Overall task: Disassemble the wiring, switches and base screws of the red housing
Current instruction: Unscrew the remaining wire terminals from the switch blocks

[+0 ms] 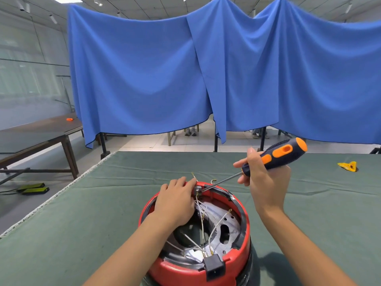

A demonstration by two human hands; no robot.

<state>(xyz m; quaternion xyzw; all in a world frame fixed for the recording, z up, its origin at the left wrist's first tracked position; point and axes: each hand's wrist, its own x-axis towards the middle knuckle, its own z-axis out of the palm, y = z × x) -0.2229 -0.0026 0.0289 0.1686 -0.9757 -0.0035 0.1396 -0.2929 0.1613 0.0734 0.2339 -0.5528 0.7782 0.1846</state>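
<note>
Left hand (175,201): lay palm-down over the far left rim of the red housing (185,269), fingers (186,185) curled against a small grey switch block (197,189) at the far edge; whether it pinched the block or only steadied it could not be told. Red housing: round, open side up, stood on the green table cover (72,223) directly in front of the person, beneath and between both forearms. White wires (203,223) with brass-coloured ends ran loose across its metal inner plate (224,232); a black socket block (214,267) sat at the near rim. Right hand (266,178): raised above and to the right of the housing, fingers wrapped round a screwdriver (276,156) with a black-and-orange handle, held slanted, its shaft descending leftward so the tip met the switch block beside the left fingers. Yellow plastic piece (348,167): lay well apart at the far right of the cover. Blue cloth (206,69): hung behind the table.
</note>
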